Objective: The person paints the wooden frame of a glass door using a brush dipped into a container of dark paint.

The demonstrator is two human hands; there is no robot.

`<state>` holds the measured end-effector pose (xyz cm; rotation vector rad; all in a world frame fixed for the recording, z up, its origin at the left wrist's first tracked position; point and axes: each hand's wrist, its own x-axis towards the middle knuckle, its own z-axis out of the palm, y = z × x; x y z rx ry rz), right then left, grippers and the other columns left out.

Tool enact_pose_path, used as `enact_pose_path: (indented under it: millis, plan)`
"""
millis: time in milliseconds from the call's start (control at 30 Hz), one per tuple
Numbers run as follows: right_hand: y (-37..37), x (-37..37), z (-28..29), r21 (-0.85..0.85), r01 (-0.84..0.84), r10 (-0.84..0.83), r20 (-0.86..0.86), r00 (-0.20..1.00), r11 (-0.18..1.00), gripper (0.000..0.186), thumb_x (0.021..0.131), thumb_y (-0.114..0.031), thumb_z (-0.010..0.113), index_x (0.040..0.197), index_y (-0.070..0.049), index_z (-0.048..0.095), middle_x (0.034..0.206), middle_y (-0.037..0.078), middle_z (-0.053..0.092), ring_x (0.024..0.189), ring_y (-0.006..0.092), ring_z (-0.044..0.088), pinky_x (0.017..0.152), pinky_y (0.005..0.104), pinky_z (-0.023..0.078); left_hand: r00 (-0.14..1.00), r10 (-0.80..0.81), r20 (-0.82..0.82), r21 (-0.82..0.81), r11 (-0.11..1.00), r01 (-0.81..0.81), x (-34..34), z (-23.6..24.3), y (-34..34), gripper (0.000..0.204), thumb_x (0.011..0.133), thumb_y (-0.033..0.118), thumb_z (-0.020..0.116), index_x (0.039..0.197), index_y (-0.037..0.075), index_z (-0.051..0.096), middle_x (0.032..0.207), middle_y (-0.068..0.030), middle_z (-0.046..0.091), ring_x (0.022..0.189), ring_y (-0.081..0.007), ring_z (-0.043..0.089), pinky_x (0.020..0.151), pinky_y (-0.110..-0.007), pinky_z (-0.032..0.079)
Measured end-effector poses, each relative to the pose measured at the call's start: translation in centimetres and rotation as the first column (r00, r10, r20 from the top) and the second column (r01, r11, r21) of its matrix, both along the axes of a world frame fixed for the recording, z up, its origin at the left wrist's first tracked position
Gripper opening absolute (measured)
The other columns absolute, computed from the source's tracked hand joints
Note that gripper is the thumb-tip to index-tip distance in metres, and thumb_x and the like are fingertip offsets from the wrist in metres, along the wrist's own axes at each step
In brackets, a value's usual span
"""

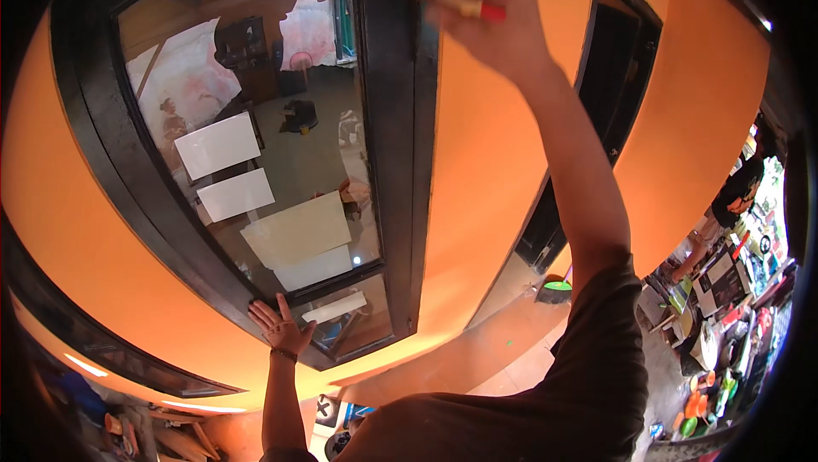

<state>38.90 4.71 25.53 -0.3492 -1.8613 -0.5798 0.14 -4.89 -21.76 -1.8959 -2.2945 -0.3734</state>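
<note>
My right hand [487, 23] is raised high and grips a paintbrush [464, 4] with a pale wooden handle and a red band. The brush tip touches the black window frame [400, 147] near its top. My left hand [281, 324] lies flat with fingers spread against the lower edge of the same black frame, beside the glass pane [256, 147]. The glass reflects a room with white sheets. An orange wall [477, 172] surrounds the window.
A dark doorway [596, 121] opens in the orange wall to the right. Another person [733, 198] in dark clothes stands at far right by a cluttered stall of colourful goods [724, 334]. A green dustpan [558, 287] lies on the floor. Clutter sits at lower left.
</note>
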Motion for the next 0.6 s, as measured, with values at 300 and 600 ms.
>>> enact_pose_path:
  millis: [300, 600]
  plan:
    - [0.3, 0.8, 1.2, -0.062, -0.273, 0.261, -0.151, 0.953, 0.960, 0.019, 0.071, 0.000, 0.073, 0.089, -0.004, 0.069, 0.086, 0.003, 0.069, 0.080, 0.0095, 0.063, 0.072, 0.0247, 0.051, 0.998, 0.055, 0.008, -0.093, 0.994, -0.054, -0.3, 0.1, 0.8, 0.119, 0.066, 0.061, 0.070, 0.149, 0.005, 0.006, 0.140, -0.0481, -0.006, 0.132, -0.0624, -0.011, 0.105, -0.069, -0.007]
    - [-1.5, 0.6, -2.3, -0.325, -0.090, 0.073, -0.065, 0.995, 0.941, 0.014, 0.073, -0.005, 0.073, 0.087, -0.004, 0.069, 0.080, 0.003, 0.069, 0.073, 0.0089, 0.064, 0.068, 0.0243, 0.051, 0.998, 0.061, 0.014, -0.070, 0.996, -0.060, -1.2, -1.1, 0.5, 0.115, 0.067, 0.062, 0.068, 0.148, 0.004, 0.011, 0.140, -0.0489, -0.006, 0.132, -0.0623, -0.011, 0.105, -0.069, -0.008]
